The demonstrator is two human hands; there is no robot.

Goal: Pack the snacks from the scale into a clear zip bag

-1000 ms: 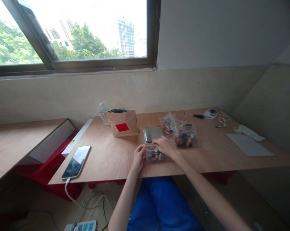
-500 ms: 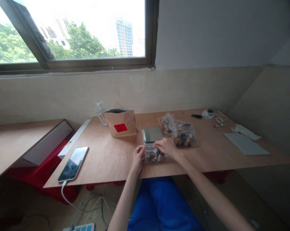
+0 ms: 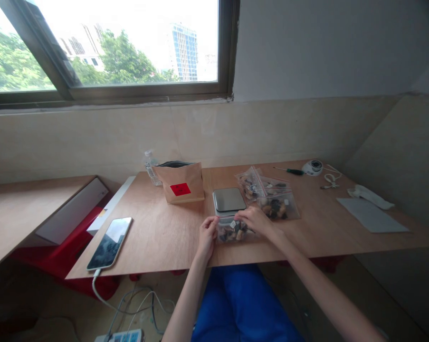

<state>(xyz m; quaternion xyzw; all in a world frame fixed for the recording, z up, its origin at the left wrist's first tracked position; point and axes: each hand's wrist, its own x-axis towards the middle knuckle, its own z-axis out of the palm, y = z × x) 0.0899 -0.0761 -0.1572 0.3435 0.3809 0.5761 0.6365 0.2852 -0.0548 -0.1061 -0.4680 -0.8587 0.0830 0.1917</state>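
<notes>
A small clear zip bag of mixed nuts (image 3: 233, 231) lies flat on the tabletop (image 3: 164, 232) close to its near edge, about midway along it. The left hand (image 3: 207, 233) rests at the bag's left end with its fingers (image 3: 213, 221) curled onto the upper left corner, pinching the plastic there. The right hand (image 3: 257, 220) lies over the bag's upper right part, its fingers (image 3: 241, 216) bent down and closed on the top strip of the bag. Both forearms reach in from the near edge, above blue trousers (image 3: 243, 304).

Just behind the bag, toward the far edge, sits a small silver scale (image 3: 229, 199), nearly touching the bag's top. Right of the scale lie two more filled zip bags (image 3: 271, 197), partly overlapping, the nearer one just beside the right hand. Left of the scale stands a brown paper pouch (image 3: 180, 183) with a red label, upright and open at the top, and a water bottle (image 3: 151, 167) stands behind its left side near the far edge. A phone (image 3: 109, 236) lies face up by the near left corner, with a cable hanging off the edge. Toward the far right corner lie a green-handled screwdriver (image 3: 290, 171) and a small round white device (image 3: 312, 166); a grey sheet (image 3: 371, 215) lies by the right edge
</notes>
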